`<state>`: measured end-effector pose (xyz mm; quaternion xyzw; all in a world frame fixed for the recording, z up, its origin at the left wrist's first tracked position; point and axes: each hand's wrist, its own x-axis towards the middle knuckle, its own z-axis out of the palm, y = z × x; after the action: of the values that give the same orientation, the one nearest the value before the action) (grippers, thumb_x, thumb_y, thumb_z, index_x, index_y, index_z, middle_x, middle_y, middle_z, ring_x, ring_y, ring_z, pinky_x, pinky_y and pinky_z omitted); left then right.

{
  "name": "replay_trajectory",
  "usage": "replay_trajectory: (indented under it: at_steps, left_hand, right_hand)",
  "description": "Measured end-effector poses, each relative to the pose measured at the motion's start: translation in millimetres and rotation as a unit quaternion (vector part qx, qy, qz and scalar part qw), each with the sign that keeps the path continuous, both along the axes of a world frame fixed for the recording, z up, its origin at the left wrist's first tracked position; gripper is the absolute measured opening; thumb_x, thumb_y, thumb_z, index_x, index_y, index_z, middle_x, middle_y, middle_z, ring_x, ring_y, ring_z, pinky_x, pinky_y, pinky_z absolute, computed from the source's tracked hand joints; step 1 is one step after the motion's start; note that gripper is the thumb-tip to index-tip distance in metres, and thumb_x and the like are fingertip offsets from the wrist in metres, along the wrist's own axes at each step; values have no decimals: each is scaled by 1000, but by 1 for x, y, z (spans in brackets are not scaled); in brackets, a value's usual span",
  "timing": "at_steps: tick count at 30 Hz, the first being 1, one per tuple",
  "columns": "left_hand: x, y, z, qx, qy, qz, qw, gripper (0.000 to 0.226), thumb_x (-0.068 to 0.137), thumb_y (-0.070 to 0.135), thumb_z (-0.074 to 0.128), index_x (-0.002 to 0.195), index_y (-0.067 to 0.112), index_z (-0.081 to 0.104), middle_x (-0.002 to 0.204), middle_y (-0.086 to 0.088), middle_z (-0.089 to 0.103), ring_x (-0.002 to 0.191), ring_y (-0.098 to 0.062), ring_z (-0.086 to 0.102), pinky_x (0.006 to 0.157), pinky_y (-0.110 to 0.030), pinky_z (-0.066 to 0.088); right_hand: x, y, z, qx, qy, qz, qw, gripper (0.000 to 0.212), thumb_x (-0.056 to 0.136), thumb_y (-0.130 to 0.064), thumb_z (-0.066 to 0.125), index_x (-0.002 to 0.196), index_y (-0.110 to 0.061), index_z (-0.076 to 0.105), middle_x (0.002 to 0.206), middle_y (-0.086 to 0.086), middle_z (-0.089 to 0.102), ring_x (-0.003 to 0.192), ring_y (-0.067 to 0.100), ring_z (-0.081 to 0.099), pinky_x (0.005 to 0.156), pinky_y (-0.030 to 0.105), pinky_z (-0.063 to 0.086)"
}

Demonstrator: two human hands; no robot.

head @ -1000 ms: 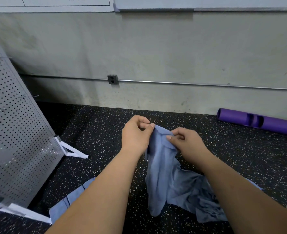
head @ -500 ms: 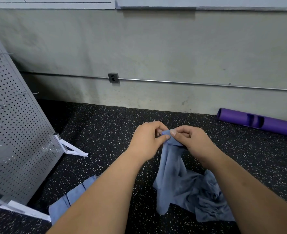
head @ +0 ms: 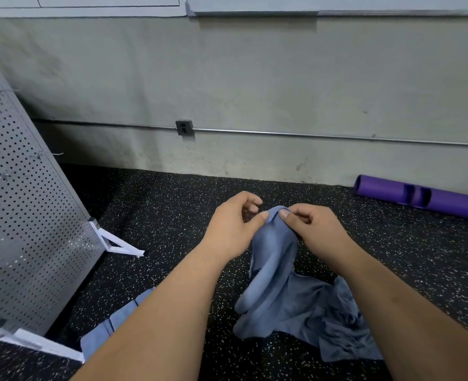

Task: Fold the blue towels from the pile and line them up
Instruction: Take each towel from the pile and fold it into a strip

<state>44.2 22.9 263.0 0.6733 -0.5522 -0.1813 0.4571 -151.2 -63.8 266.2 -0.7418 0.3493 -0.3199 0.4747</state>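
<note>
A blue towel (head: 274,259) hangs from both hands above the black speckled floor (head: 172,215); its lower part lies crumpled on the floor to the right. My right hand (head: 312,229) pinches the towel's top fold with thumb and fingers. My left hand (head: 232,226) is right beside it, thumb tip against the same fold and fingers curled behind. Another blue towel (head: 106,334) lies flat at the lower left, mostly hidden under my left forearm.
A perforated metal panel (head: 21,215) on white feet (head: 117,243) leans at the left. A purple roller (head: 425,198) lies at the wall on the right. The concrete wall carries a conduit with an outlet box (head: 184,128).
My hands have drawn together from a spread grip to the same spot on the towel's top edge. The raised cloth has bunched into a narrow hanging strip.
</note>
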Motion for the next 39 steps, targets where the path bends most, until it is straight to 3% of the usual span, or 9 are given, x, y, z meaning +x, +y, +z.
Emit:
replay_trajectory:
  at_steps: [2,5,11,17,20,27,35,39]
  left_hand:
    - [-3,1,3,-26,1,-42,999,21,92,37,80,111,34,71,102,17,72,101,-3,64,93,-25,50]
    - [-8,4,7,-31,-6,-78,996,22,89,39,84,108,33,74,102,21,73,103,-6,63,92,-23,49]
    - [-5,-2,1,-18,-25,-56,998,10,95,26,72,99,35,77,89,13,74,88,-9,68,85,-40,56]
    - [-2,-1,1,-18,-65,-50,996,12,103,32,66,103,35,78,96,9,66,93,-8,64,90,-34,52]
    - [1,-1,2,-32,-71,-14,997,12,103,30,68,103,33,80,95,9,65,91,-8,63,87,-30,51]
    - [18,2,7,-61,-27,108,992,9,98,31,74,94,30,82,91,17,75,85,-4,68,83,-28,54]
    - [44,8,10,-80,58,286,953,10,95,33,76,89,27,81,74,13,73,73,-12,69,72,-31,55]
    - [49,11,3,-30,43,245,968,8,93,33,79,86,30,78,71,11,70,64,-3,62,65,-24,47]
  right_hand:
    - [0,0,0,-8,7,8,1000,20,104,-31,67,94,-21,82,89,2,80,81,15,73,75,39,56]
    - [-1,-3,-1,-13,8,7,1000,19,102,-33,68,92,-24,82,89,1,80,83,13,71,78,39,56]
    - [-1,-8,-9,-45,31,29,998,18,100,-41,70,91,-28,80,87,10,76,78,12,62,74,42,52]
    - [-3,-10,-10,-79,53,6,995,16,98,-36,74,83,-30,79,75,8,69,66,8,52,64,31,41]
    - [-6,-11,-11,-68,64,5,996,12,95,-33,78,84,-26,80,63,-6,61,59,5,46,58,23,38]
    - [-20,-21,-14,-79,130,11,988,7,95,-34,79,89,-32,81,61,-12,58,55,3,44,57,24,37]
    - [-42,-32,-7,-140,198,-74,967,11,94,-36,79,84,-39,80,67,-13,70,63,0,59,58,15,42]
    - [-43,-29,-5,-158,182,-104,965,10,95,-33,77,86,-36,80,61,-15,65,58,1,56,59,19,41]
